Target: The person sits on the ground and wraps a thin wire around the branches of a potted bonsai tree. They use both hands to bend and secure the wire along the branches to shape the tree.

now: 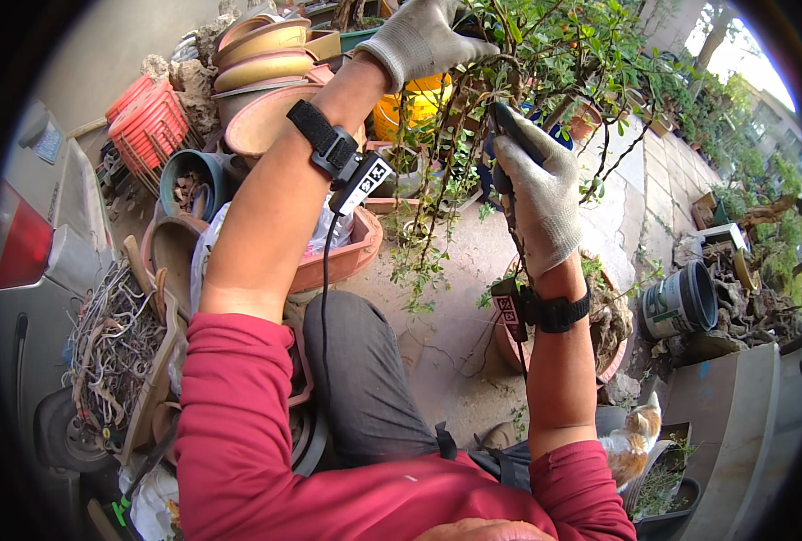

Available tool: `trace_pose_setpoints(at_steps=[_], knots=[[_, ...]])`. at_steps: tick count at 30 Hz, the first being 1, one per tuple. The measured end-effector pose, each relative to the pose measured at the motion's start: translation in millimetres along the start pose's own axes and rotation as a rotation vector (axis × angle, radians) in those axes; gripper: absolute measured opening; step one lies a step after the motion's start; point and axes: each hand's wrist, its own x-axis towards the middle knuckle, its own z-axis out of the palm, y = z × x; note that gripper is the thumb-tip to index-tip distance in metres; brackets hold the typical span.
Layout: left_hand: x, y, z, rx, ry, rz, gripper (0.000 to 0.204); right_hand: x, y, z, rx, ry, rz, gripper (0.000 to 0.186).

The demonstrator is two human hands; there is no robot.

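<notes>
Both my hands wear pale grey work gloves. At the top, my left hand (423,41) reaches to the potted shrub's leafy branches (554,45), its thumb stretched out against a brown stem. A gap shows between thumb and forefinger; the other fingertips are hidden or cut off by the upper edge. My right hand (541,194) is raised just below the branches and closed round a dark-handled hand tool (523,133). The tool points up into the foliage, where its working end is hard to make out. Thin leafy stems (428,225) hang down between my hands.
Stacked clay pots (261,54), red baskets (149,122) and a yellow bucket (387,117) stand at the far left. Tangled wire (117,347) lies nearer. At right are a tipped black pot (680,302) and a white and orange cat (633,442). Paved ground (455,361) lies between.
</notes>
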Motion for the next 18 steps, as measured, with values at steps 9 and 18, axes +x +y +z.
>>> trace_pose_setpoints(at_steps=[9,18], knots=[[1.4,5.1,7.7,0.104,0.066,0.031,0.021,1.8,4.5,4.4,-0.061,0.01,-0.042,0.038],[1.2,4.6,3.7,0.036,0.042,0.042,0.027,-4.4,4.5,4.0,-0.023,0.012,-0.031,0.041]])
